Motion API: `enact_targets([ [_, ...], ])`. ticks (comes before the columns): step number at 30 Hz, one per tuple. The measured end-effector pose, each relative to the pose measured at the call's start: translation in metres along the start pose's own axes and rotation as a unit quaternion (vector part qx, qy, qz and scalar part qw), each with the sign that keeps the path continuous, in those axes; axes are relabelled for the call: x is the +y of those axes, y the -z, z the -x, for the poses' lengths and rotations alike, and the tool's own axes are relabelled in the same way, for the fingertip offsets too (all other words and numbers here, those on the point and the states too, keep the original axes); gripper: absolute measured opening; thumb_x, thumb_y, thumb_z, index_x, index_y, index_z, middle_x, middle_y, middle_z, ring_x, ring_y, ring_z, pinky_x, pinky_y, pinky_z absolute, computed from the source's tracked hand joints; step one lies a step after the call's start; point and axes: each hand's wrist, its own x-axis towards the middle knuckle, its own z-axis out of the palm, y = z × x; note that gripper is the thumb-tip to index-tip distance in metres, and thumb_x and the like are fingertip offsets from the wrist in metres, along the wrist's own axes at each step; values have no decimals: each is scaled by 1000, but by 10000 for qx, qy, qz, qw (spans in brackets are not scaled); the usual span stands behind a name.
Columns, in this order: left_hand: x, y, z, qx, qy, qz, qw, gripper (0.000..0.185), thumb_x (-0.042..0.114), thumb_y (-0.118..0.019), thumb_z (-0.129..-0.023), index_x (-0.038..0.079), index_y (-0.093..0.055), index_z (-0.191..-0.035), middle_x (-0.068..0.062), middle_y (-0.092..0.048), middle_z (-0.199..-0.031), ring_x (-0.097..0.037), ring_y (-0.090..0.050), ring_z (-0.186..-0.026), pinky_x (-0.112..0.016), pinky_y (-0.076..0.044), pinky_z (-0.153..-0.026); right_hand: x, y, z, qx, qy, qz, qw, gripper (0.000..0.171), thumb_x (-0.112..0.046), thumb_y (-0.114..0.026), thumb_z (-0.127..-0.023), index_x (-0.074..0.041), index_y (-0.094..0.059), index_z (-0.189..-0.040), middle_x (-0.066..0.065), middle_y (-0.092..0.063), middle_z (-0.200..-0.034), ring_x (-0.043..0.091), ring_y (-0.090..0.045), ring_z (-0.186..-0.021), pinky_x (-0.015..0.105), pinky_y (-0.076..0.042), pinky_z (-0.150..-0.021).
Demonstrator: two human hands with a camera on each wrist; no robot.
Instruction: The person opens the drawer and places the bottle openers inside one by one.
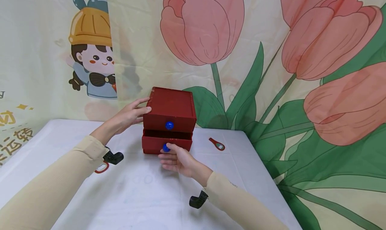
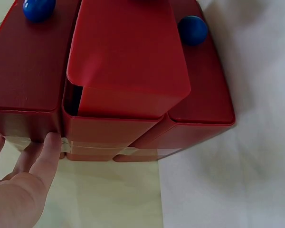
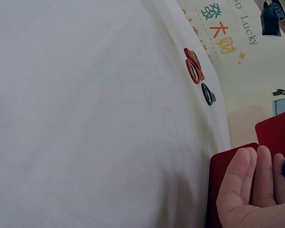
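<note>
Pinching the lower blue knob [image 1: 165, 148], the right hand [image 1: 178, 160] could tip the red drawer box [image 1: 170, 114] forward if the left hand [image 1: 128, 117], flat against its side, slips.

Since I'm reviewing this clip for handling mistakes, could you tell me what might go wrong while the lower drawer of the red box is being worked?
1. The right hand seems to hold only the small blue knob of the lower drawer; it might slip off.
2. The left hand merely rests against the red box, so the box could slide on the white tablecloth.
</note>
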Motion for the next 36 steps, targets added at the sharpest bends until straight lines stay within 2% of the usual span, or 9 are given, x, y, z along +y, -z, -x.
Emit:
enact_targets([
  [11, 0, 0, 0, 8, 18, 0, 10000, 81, 38, -57, -109, 23, -10, -173, -24, -29, -169, -44, -37, -153, -61, -30, -125, 5, -4, 9, -14, 58, 5, 10000, 52, -48, -63, -105, -4, -71, -131, 15, -76, -127, 31, -74, -116, 40, -61, -98],
  [20, 1, 0, 1, -2, 10, -25, 10000, 80, 38, -57, -109, 21, -11, -173, -25, -30, -169, -44, -38, -153, -61, -31, -125, 11, -8, 17, 78, 261, -40, 9996, 51, -47, -64, -105, -3, -72, -129, 17, -76, -125, 39, -70, -123, 38, -62, -95],
  [36, 2, -1, 3, 22, 16, -26, 10000, 80, 36, -57, -109, 20, -10, -173, -25, -31, -168, -45, -38, -153, -61, -33, -124, 19, -12, 30, 26, 332, -46, 9994, 50, -45, -64, -105, -2, -72, -128, 16, -77, -121, 38, -73, -119, 37, -61, -96],
])
